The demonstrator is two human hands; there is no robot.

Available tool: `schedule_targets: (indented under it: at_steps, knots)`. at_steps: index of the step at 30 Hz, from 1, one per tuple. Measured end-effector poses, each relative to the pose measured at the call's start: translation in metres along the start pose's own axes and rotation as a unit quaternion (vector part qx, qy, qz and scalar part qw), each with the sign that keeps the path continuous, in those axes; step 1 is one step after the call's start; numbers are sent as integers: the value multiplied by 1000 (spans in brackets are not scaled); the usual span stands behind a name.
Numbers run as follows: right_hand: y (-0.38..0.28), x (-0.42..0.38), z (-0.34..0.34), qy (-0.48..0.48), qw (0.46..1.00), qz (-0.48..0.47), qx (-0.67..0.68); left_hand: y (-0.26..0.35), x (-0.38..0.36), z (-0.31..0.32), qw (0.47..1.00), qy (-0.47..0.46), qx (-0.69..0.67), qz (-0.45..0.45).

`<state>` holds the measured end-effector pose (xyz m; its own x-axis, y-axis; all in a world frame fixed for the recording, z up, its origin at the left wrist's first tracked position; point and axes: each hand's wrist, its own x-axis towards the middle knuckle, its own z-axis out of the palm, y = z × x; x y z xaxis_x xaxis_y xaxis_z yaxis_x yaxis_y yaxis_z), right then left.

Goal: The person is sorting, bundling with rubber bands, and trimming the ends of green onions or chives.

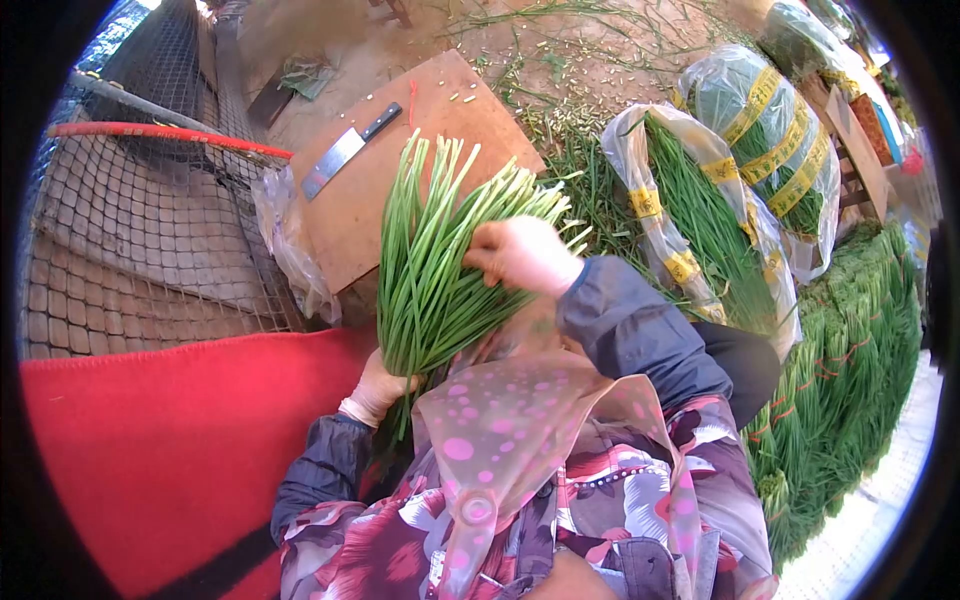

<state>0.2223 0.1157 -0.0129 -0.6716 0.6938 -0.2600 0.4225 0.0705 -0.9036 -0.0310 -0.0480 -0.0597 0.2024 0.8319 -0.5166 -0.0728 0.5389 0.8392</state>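
A thick bunch of long green chives [425, 270] fans out in front of me, its pale ends pointing away. My left hand [378, 388] wraps around the narrow lower part of the bunch, close to my lap. On the upper right side of the chives is my right hand [525, 255], its fingers curled in and pinching at some stalks; the exact fingertips are partly hidden. Beyond the bunch, a cleaver [345, 155] with a black handle lies on a wooden board [350, 225], near a thin red tie [412, 100].
Plastic bags with yellow tape [683, 265] hold more greens on the right. Tied green bundles [840, 400] are stacked beside them. Trimmings [590, 90] litter the ground. Netting [150, 230] and a red cloth [180, 430] are on the left.
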Motion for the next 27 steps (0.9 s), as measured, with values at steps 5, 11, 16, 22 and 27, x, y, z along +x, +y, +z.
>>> schedule_targets:
  at_steps: [5,11,16,22,27]
  knots:
    - [-21,-87,-39,-120,932,-94,330,4,-4,0,999,30,-8,-20]
    - [49,-119,-80,116,977,-78,161,1,-3,0,999,28,-19,-8]
    - [80,-77,-63,299,946,17,125,4,-2,2,1000,17,0,-8]
    - [16,-33,-35,67,982,113,138,0,1,0,1000,8,4,5]
    - [18,-9,-1,47,968,92,228,-21,5,-6,997,3,21,76]
